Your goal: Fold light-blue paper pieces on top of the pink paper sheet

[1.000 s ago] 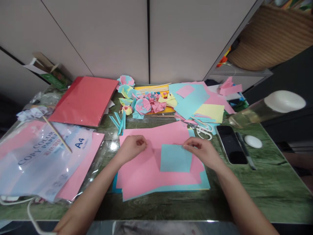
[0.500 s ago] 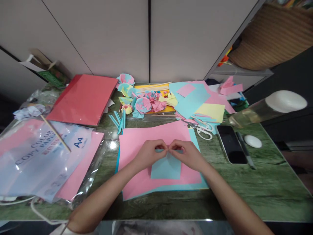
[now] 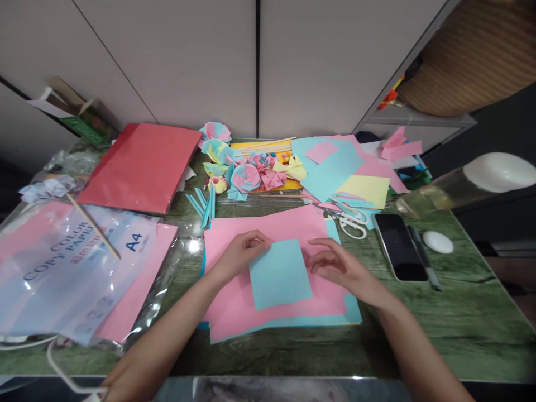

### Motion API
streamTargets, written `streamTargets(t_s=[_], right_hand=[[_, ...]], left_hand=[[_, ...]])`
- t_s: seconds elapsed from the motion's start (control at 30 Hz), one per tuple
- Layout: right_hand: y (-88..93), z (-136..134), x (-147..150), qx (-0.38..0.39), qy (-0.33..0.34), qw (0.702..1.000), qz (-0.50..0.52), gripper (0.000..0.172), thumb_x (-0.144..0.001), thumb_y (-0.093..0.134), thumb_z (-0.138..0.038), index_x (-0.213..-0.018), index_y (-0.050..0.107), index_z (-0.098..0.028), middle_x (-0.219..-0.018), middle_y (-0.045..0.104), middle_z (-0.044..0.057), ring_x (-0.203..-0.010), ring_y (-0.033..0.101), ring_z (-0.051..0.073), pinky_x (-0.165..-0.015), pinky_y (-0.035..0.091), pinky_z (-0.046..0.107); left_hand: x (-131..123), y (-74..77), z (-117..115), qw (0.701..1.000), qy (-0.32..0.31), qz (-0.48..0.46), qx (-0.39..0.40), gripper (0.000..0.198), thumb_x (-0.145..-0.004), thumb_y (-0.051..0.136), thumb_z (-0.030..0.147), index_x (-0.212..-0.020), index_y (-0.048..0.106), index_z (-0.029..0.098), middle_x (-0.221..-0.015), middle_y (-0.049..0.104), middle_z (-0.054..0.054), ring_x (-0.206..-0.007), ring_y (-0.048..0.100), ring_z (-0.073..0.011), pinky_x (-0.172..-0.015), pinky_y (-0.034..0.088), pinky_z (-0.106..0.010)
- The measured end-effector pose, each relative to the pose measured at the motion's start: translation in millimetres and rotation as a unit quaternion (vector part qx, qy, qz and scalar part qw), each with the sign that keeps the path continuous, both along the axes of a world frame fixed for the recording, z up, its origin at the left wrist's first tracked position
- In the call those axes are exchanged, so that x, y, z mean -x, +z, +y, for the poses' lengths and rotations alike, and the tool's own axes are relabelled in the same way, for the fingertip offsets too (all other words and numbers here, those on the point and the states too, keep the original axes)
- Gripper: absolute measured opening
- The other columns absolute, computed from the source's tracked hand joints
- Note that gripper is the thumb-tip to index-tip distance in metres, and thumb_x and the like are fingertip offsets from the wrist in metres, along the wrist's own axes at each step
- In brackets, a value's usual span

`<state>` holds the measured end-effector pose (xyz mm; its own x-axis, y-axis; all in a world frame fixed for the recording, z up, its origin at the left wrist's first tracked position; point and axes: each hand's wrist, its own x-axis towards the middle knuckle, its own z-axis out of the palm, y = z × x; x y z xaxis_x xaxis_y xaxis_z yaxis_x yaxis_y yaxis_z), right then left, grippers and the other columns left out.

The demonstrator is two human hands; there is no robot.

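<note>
A square of light blue paper (image 3: 281,274) lies slightly turned over a large pink sheet (image 3: 234,234), which rests on blue sheets (image 3: 354,312). At the square's upper left corner, my left hand (image 3: 247,251) pinches the paper between thumb and fingers. To the right of the square, my right hand (image 3: 337,267) is open, its fingers apart and curved, with nothing in it. Its fingertips hover close to the square's right edge.
Behind the sheets lie folded paper flowers (image 3: 247,178), blue paper strips (image 3: 205,206) and white-handled scissors (image 3: 353,226). A phone (image 3: 400,247) and a dark pen-like tool (image 3: 425,259) are on the right. A plastic paper pack (image 3: 79,273) and a red folder (image 3: 142,167) occupy the left.
Both hands were together pinching the square's top edge. Now they are apart: the right has let go and moved right, the left has shifted left, and the square is turned and shows fully.
</note>
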<state>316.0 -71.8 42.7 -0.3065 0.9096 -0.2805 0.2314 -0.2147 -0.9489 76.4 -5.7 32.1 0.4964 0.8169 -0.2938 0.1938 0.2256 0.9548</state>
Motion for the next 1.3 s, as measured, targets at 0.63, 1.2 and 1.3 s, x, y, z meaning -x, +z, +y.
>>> streamTargets(t_s=[0.63, 1.2, 1.3], right_hand=[[-9.4, -16, 29, -0.045, -0.021, 0.994, -0.101, 0.06, -0.075, 0.058, -0.026, -0.127, 0.03, -0.032, -0.074, 0.049, -0.004, -0.068, 0.049, 0.01, -0.064, 0.043, 0.022], [-27.3, -15, 28, -0.429, -0.039, 0.859, -0.276, 0.04, -0.076, 0.053, -0.009, -0.107, 0.056, -0.034, -0.106, 0.049, 0.004, -0.101, 0.047, 0.018, -0.083, 0.045, 0.037], [-27.7, -19, 32, -0.429, -0.027, 0.862, -0.268, 0.041, -0.075, 0.056, -0.013, -0.111, 0.051, -0.033, -0.107, 0.047, 0.005, -0.098, 0.048, 0.017, -0.079, 0.047, 0.035]], left_hand=[[-8, -8.5, -21, 0.999, 0.022, 0.025, -0.004, 0.018, -0.074, 0.053, 0.032, -0.077, 0.059, 0.015, -0.076, 0.063, -0.003, -0.071, 0.056, -0.0136, -0.06, 0.039, -0.021], [-4, -17.1, -15, 0.997, 0.007, 0.0, 0.072, 0.02, -0.073, 0.054, 0.032, -0.076, 0.059, 0.013, -0.069, 0.057, -0.001, -0.06, 0.048, -0.0089, -0.055, 0.034, -0.02], [-5, -15.9, -15, 0.996, 0.01, 0.003, 0.085, 0.021, -0.073, 0.055, 0.033, -0.074, 0.058, 0.013, -0.067, 0.058, -0.001, -0.059, 0.049, -0.0095, -0.053, 0.035, -0.02]])
